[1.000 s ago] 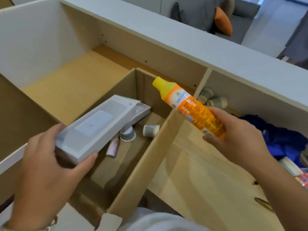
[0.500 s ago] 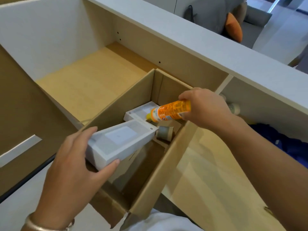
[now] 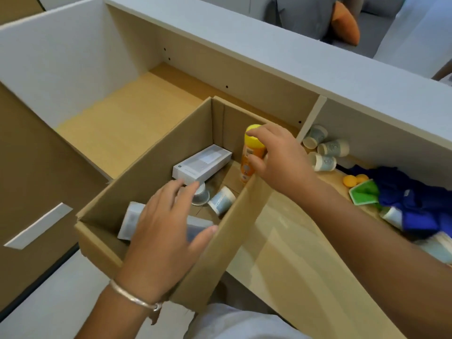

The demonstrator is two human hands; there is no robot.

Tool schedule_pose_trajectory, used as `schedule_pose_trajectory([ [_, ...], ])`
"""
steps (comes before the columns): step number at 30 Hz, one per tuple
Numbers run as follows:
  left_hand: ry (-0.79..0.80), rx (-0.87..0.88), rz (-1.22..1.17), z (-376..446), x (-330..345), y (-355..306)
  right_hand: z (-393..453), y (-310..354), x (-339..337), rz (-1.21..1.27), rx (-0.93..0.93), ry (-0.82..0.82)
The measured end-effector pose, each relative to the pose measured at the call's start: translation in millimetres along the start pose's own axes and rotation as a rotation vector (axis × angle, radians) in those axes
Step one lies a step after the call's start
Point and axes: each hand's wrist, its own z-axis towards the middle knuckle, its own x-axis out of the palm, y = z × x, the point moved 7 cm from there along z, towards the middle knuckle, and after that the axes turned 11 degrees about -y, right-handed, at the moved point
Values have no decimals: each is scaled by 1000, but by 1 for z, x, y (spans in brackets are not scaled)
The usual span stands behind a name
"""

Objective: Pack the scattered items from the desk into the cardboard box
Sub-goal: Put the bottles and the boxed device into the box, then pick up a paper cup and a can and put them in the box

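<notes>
Packing looks maybe halfway: the cardboard box [image 3: 234,231] at centre already holds a white carton [image 3: 203,165], paper cups [image 3: 221,200] and a second white carton [image 3: 132,220] that the left hand [image 3: 166,231] covers with fingers spread and loosely curved, though I can't tell if it's gripping. Right hand [image 3: 276,160] has its fingers wrapped round an upright orange bottle [image 3: 250,152] with a yellow cap, in the box's 1 o'clock corner. Left over around 3 o'clock: more cups [image 3: 325,152], blue cloth [image 3: 403,194] and a green packet [image 3: 364,194].
</notes>
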Motion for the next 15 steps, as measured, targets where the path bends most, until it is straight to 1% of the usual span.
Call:
schedule_pose_trajectory([
  [2,-6,115,-20,10,9,-37,-27,-15,-20,74,19,-60],
  [4,-16,237,-46,19,25,-80,-65,-43,-36,87,72,-103],
  [6,16,362,-40,22,54,-124,-110,-84,-45,75,197,-105],
  [8,96,457,-34,23,94,-167,-157,-130,-52,43,342,-84],
  [11,204,557,9,18,166,-220,-224,-195,-63,-48,547,-33],
  [15,350,590,34,3,254,-270,-295,-258,-82,-122,762,1],
])
